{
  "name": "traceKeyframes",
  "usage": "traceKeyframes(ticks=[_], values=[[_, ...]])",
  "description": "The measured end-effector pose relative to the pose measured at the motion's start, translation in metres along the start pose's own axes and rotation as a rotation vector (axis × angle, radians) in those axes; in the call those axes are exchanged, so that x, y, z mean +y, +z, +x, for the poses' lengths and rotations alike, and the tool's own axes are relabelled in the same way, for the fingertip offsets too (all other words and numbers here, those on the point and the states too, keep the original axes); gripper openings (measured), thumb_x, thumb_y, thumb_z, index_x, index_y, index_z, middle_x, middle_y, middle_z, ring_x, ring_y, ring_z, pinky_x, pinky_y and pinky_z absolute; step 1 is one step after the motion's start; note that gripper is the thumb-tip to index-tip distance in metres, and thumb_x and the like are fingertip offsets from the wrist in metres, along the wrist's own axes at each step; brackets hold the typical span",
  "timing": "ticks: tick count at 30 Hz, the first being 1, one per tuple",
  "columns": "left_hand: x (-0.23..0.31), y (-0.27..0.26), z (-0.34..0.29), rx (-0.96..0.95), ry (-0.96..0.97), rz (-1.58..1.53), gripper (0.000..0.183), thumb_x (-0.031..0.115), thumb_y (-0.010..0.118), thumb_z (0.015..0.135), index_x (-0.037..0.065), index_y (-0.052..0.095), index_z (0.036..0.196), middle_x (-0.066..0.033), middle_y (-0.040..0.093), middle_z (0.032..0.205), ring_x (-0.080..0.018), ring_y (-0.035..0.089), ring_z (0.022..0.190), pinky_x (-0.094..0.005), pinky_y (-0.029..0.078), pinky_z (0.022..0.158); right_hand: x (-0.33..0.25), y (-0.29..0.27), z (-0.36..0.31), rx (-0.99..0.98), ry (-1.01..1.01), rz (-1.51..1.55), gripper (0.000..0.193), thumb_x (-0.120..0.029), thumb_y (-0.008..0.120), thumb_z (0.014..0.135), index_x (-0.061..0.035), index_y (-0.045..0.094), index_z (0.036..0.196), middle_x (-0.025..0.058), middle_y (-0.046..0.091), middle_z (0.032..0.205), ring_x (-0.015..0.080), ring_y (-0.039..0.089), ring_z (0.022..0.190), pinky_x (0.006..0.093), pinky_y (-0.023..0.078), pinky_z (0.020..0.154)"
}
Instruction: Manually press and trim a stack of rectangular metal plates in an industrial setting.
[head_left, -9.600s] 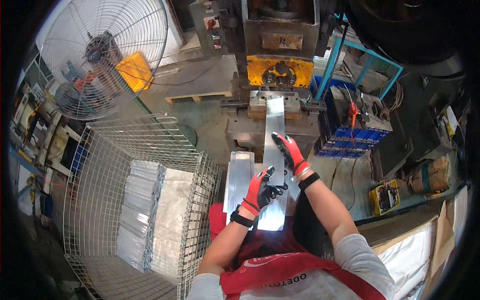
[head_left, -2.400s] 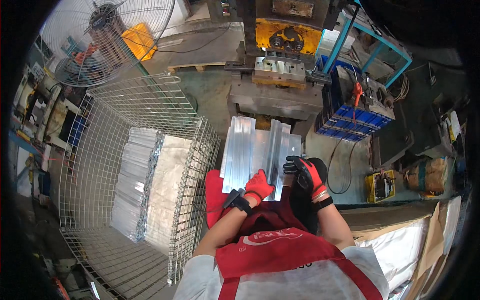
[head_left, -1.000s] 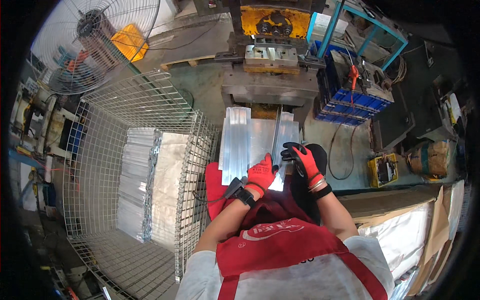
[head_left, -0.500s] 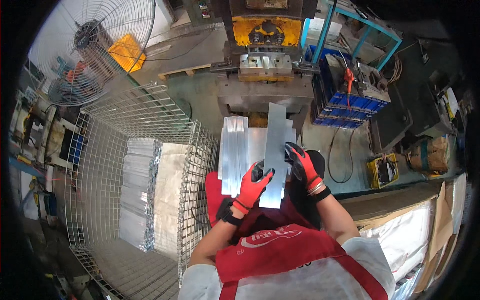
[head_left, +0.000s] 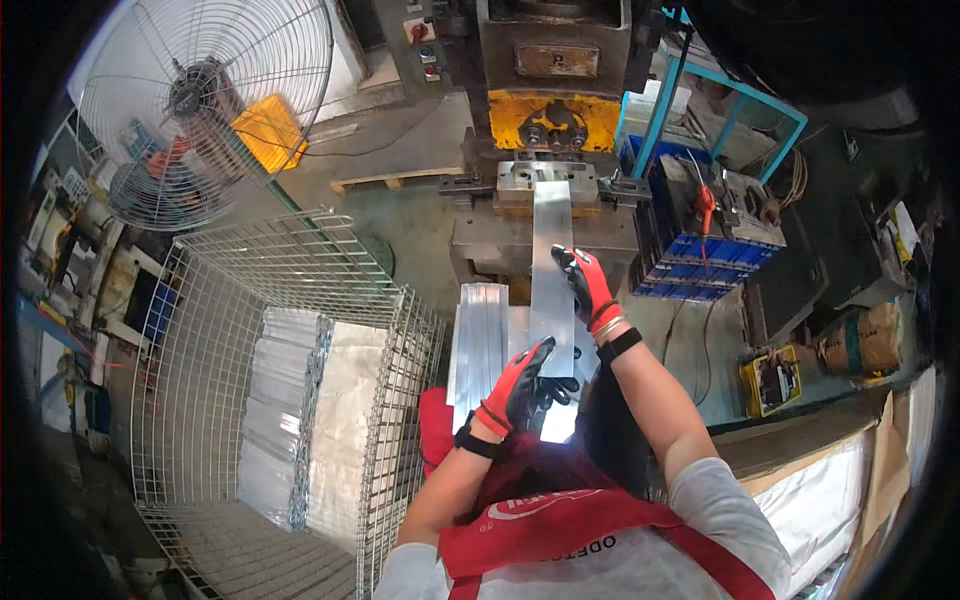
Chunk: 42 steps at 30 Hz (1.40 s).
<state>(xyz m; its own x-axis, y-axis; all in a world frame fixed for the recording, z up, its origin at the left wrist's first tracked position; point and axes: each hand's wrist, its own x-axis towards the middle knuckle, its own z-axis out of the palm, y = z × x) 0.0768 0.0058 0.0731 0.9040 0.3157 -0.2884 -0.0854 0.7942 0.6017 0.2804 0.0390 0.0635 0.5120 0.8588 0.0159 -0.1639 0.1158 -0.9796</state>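
A long flat metal strip (head_left: 552, 225) points away from me, its far end overlapping the silver die block (head_left: 515, 180) of a press; whether it touches the block I cannot tell. My left hand (head_left: 515, 392), in a red and black glove, grips the near end, thumb near the left edge and fingers beneath. Farther along, my right hand (head_left: 588, 287), gloved alike, is closed on the strip's right edge, its fingers partly hidden. Below the strip, in front of my lap, lies a stack of metal strips (head_left: 482, 335).
To the left stands a wire cage (head_left: 375, 450) holding bundled metal strips (head_left: 270, 400). A large fan (head_left: 200, 95) is behind it. The press (head_left: 555, 120) rises ahead. Blue crates (head_left: 700, 255) stand right of it, and a small yellow bin (head_left: 768, 380) sits nearer on the right.
Both hands have moved the strip forward, from over the stack to the die block. My right hand now sits farther along the strip. The whole view has shifted, showing more of the press.
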Motion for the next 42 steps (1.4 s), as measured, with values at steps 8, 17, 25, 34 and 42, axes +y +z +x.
traceKeyframes(ticks=[8, 17, 25, 34, 42], values=[[0.008, -0.001, 0.028, 0.083, 0.096, -0.069, 0.035, 0.037, 0.043, 0.089, 0.007, 0.046, 0.107, -0.0125, 0.058, 0.092, -0.0255, 0.062, 0.062, -0.0273, 0.050, 0.046, 0.017, -0.006, 0.020, -0.085, 0.039, 0.182, 0.031, -0.023, 0.051, 0.085, 0.0006, 0.056, 0.105, 0.0033, 0.058, 0.098, 0.0124, 0.052, 0.092, 0.0284, 0.040, 0.084], [0.009, 0.006, 0.046, 0.110, 0.142, -0.094, 0.028, 0.034, 0.045, 0.089, 0.007, 0.048, 0.098, -0.0119, 0.057, 0.079, -0.0256, 0.061, 0.055, -0.0290, 0.050, 0.043, 0.016, 0.001, -0.005, -0.041, -0.069, 0.054, 0.030, -0.023, 0.054, 0.083, 0.0019, 0.059, 0.100, 0.0008, 0.059, 0.091, 0.0080, 0.053, 0.083, 0.0235, 0.041, 0.074], [0.003, -0.012, 0.054, 0.105, 0.111, -0.120, 0.028, 0.032, 0.047, 0.088, 0.009, 0.046, 0.103, -0.0094, 0.053, 0.085, -0.0305, 0.061, 0.058, -0.0323, 0.048, 0.041, 0.014, 0.006, -0.006, -0.015, -0.104, 0.078, 0.022, -0.025, 0.059, 0.081, -0.0031, 0.063, 0.085, -0.0053, 0.056, 0.077, 0.0042, 0.050, 0.069, 0.0213, 0.039, 0.060], [0.005, -0.009, 0.056, 0.092, 0.115, -0.154, 0.028, 0.031, 0.045, 0.088, 0.007, 0.047, 0.103, -0.0094, 0.055, 0.084, -0.0276, 0.061, 0.056, -0.0293, 0.047, 0.040, 0.006, 0.000, -0.004, -0.047, 0.098, -0.021, 0.021, -0.021, 0.057, 0.082, -0.0026, 0.064, 0.090, -0.0034, 0.058, 0.080, 0.0054, 0.051, 0.074, 0.0221, 0.041, 0.068], [0.005, -0.005, 0.054, 0.134, 0.163, -0.092, 0.030, 0.032, 0.046, 0.088, 0.004, 0.050, 0.098, -0.0100, 0.057, 0.079, -0.0230, 0.060, 0.055, -0.0271, 0.048, 0.042, 0.015, 0.001, -0.001, -0.030, 0.035, 0.085, 0.021, -0.018, 0.057, 0.082, -0.0010, 0.063, 0.092, -0.0028, 0.059, 0.084, 0.0058, 0.052, 0.077, 0.0220, 0.041, 0.070]])
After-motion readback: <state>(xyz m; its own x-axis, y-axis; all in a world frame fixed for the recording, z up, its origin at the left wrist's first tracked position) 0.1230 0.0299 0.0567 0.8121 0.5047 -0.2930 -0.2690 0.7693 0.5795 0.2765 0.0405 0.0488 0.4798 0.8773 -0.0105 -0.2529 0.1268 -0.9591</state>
